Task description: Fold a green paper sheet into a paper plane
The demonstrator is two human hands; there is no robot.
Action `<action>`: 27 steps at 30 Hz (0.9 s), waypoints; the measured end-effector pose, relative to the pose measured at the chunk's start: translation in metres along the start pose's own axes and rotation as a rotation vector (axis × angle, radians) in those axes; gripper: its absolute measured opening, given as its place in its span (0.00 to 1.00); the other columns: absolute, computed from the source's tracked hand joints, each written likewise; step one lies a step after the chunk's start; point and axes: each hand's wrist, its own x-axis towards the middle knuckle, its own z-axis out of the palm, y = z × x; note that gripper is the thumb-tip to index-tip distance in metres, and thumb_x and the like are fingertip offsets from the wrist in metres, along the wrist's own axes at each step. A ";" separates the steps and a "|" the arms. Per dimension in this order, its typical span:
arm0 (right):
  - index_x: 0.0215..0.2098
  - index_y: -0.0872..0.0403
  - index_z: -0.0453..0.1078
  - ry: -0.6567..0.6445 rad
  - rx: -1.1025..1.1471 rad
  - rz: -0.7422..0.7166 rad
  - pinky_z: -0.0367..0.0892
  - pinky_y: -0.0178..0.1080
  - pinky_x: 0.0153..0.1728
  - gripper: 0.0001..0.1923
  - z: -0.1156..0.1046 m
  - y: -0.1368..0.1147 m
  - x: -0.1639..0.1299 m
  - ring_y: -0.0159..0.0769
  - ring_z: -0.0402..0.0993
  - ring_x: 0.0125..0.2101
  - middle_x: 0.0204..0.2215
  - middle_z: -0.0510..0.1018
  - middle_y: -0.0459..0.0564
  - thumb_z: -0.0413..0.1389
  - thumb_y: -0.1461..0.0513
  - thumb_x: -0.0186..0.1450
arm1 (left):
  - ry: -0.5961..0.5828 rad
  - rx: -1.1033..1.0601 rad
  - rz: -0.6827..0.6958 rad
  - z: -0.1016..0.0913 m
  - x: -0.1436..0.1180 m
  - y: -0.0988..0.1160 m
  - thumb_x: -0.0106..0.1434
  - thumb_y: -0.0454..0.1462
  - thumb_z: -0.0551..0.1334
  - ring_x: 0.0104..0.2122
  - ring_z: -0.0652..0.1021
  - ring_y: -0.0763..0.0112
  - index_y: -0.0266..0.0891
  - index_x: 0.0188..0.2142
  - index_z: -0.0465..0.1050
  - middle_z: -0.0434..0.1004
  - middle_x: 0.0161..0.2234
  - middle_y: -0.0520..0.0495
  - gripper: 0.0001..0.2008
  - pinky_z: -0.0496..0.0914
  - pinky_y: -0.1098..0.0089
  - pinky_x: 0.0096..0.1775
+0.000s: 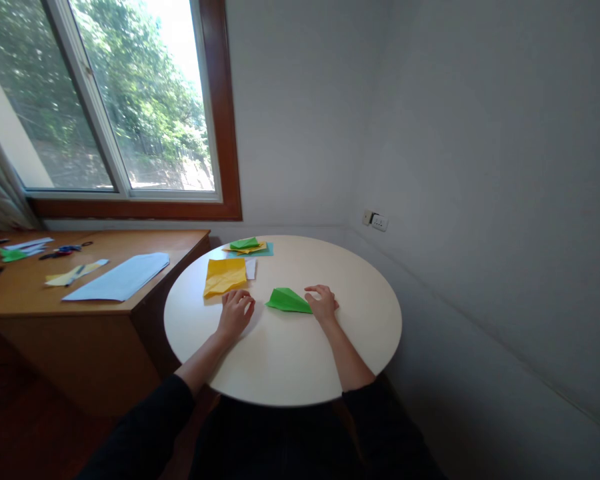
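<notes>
Both forearms reach onto round table (360, 347). Right hand (323, 304), fingers spread flat, presses the wide end of green folded paper (287, 301); its point aims toward left hand (235, 313), loosely curled, empty.

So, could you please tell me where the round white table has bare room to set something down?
The round white table is bare along its near edge and right side. It is crowded at the far left: yellow paper sheet, stacked coloured papers, folded green paper.

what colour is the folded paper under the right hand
Green: the folded paper at the right hand shows best in the head view.
</notes>
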 end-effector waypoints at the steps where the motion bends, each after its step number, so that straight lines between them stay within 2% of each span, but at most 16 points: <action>1: 0.28 0.46 0.76 -0.006 -0.004 -0.013 0.50 0.45 0.47 0.08 0.001 0.001 0.000 0.42 0.67 0.43 0.40 0.73 0.45 0.55 0.61 0.51 | 0.004 -0.003 0.000 0.000 0.000 0.000 0.59 0.32 0.57 0.34 0.71 0.65 0.40 0.27 0.70 0.74 0.31 0.47 0.06 0.61 0.62 0.39; 7: 0.29 0.45 0.76 -0.081 -0.128 -0.123 0.49 0.46 0.47 0.08 0.005 0.004 -0.005 0.42 0.65 0.44 0.40 0.72 0.47 0.60 0.60 0.49 | 0.001 -0.019 -0.009 0.000 0.000 0.000 0.59 0.32 0.56 0.34 0.71 0.64 0.39 0.27 0.70 0.74 0.31 0.46 0.06 0.61 0.62 0.39; 11: 0.24 0.47 0.75 -0.183 -0.233 -0.163 0.48 0.47 0.47 0.05 0.006 0.004 -0.008 0.44 0.63 0.45 0.41 0.73 0.47 0.62 0.62 0.47 | 0.012 -0.026 -0.007 -0.001 0.000 0.001 0.59 0.32 0.56 0.34 0.71 0.64 0.39 0.27 0.70 0.73 0.31 0.46 0.06 0.61 0.62 0.38; 13: 0.23 0.49 0.75 -0.168 -0.233 -0.196 0.48 0.46 0.46 0.03 0.007 0.005 -0.007 0.43 0.63 0.45 0.40 0.73 0.47 0.60 0.63 0.49 | 0.017 -0.029 -0.011 -0.001 0.000 0.001 0.59 0.33 0.56 0.34 0.71 0.65 0.40 0.27 0.70 0.73 0.31 0.46 0.07 0.61 0.62 0.38; 17: 0.27 0.50 0.74 -0.014 -0.196 -0.248 0.49 0.44 0.46 0.03 0.007 0.006 -0.005 0.41 0.63 0.44 0.40 0.73 0.48 0.58 0.62 0.53 | 0.025 -0.034 -0.017 -0.001 0.000 0.001 0.59 0.33 0.56 0.34 0.71 0.65 0.40 0.27 0.70 0.73 0.31 0.47 0.07 0.61 0.62 0.38; 22: 0.22 0.51 0.74 -0.151 -0.357 -0.215 0.48 0.46 0.45 0.02 0.009 0.007 -0.007 0.45 0.61 0.45 0.39 0.74 0.49 0.59 0.65 0.51 | 0.008 -0.034 -0.019 -0.001 0.000 0.001 0.59 0.33 0.56 0.34 0.71 0.65 0.39 0.27 0.70 0.73 0.31 0.46 0.07 0.61 0.62 0.38; 27: 0.22 0.51 0.75 -0.147 -0.382 -0.247 0.49 0.46 0.43 0.03 0.009 0.006 -0.009 0.44 0.61 0.44 0.38 0.75 0.50 0.59 0.65 0.51 | 0.013 -0.046 -0.025 0.000 -0.001 0.001 0.59 0.33 0.56 0.34 0.71 0.64 0.40 0.26 0.71 0.73 0.31 0.46 0.07 0.61 0.62 0.38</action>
